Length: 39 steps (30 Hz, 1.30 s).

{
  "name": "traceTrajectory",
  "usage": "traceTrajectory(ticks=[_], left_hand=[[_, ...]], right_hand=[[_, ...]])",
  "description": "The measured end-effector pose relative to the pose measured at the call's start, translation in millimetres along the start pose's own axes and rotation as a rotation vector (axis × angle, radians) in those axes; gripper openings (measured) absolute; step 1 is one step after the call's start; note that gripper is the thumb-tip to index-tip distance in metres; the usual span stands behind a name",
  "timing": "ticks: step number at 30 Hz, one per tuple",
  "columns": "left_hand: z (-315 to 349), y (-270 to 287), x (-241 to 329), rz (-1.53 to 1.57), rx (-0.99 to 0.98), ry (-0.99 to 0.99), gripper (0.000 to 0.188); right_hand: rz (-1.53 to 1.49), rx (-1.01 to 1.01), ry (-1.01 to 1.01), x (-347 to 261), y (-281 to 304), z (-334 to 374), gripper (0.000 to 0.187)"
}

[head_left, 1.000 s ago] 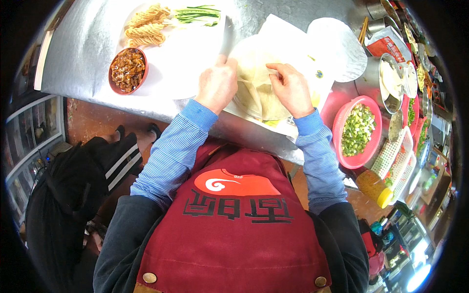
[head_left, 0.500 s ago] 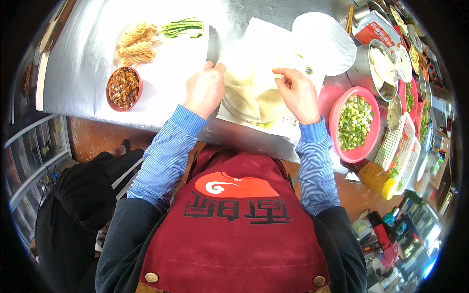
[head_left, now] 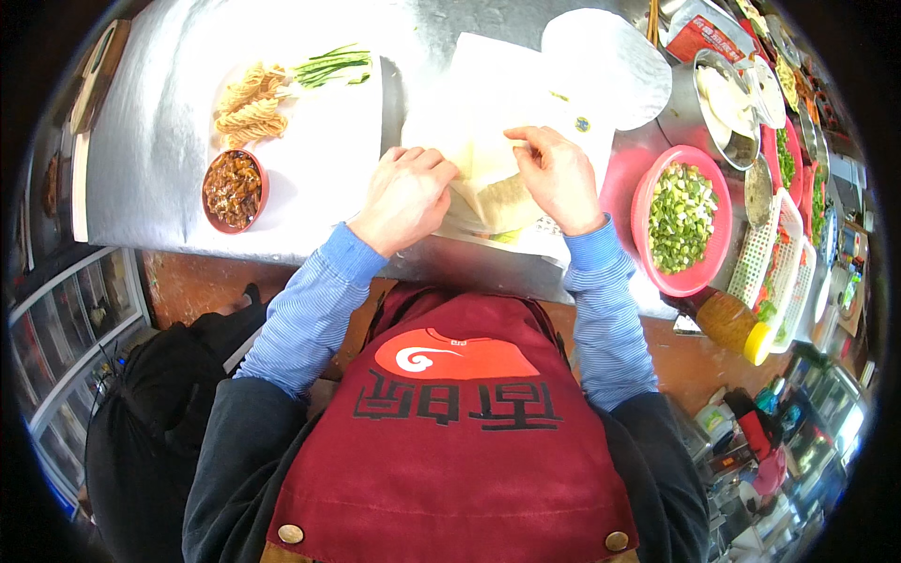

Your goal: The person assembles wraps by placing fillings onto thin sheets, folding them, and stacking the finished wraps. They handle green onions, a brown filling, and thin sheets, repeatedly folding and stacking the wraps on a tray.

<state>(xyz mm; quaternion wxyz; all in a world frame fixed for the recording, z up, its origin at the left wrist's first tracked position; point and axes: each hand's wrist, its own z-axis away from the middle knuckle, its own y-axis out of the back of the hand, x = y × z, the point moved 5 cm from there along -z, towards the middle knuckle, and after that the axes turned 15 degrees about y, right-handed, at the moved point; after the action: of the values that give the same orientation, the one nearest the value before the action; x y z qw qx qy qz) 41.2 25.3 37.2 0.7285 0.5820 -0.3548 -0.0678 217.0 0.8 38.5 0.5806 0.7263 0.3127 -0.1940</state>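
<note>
Flatbread (head_left: 496, 204), partly folded, lies on white paper (head_left: 479, 66) between the hands. Right of it: pink basket (head_left: 699, 280), chopped scallion (head_left: 682, 220); white basket (head_left: 755, 253), red/green bits; steel pot (head_left: 748, 147), pale slices (head_left: 723, 98). Left hand (head_left: 408, 192): fingers curled at its left edge. Right hand (head_left: 561, 178): thumb and index slightly apart; can't tell if either pinches. Jar (head_left: 723, 319): brownish contents. Bowl (head_left: 225, 228): brown saucy dice (head_left: 233, 188).

Bench (head_left: 150, 159): we see bright metal
Bench left: white board (head_left: 324, 178), flat
Bench middle: white paper sheet (head_left: 511, 75)
Bench right: metal pot (head_left: 746, 150)
</note>
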Motion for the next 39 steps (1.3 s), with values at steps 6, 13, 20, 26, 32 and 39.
traceTrajectory(ticks=[6,13,20,26,32,39], left_hand=[[21,-3,-5,0.097,0.053,-0.079,0.023],[34,-3,-18,-0.068,-0.071,-0.221,0.034],[44,4,-15,0.008,-0.062,-0.204,0.038],[44,-3,11,0.076,-0.116,-0.330,0.034],[-59,24,-1,0.227,0.054,-0.172,0.031],[-146,-14,15,-0.015,-0.733,-0.206,0.029]], right_hand=[[0.029,-0.064,-0.025,8,1,1,0.019],[0.025,-0.071,0.003,15,3,-1,0.020],[-0.032,-0.076,-0.017,3,6,-3,0.020],[-0.061,0.054,0.000,-13,4,0,0.016],[-0.062,0.111,0.073,-27,-10,7,0.026],[0.070,0.109,0.181,-41,-15,13,0.040]])
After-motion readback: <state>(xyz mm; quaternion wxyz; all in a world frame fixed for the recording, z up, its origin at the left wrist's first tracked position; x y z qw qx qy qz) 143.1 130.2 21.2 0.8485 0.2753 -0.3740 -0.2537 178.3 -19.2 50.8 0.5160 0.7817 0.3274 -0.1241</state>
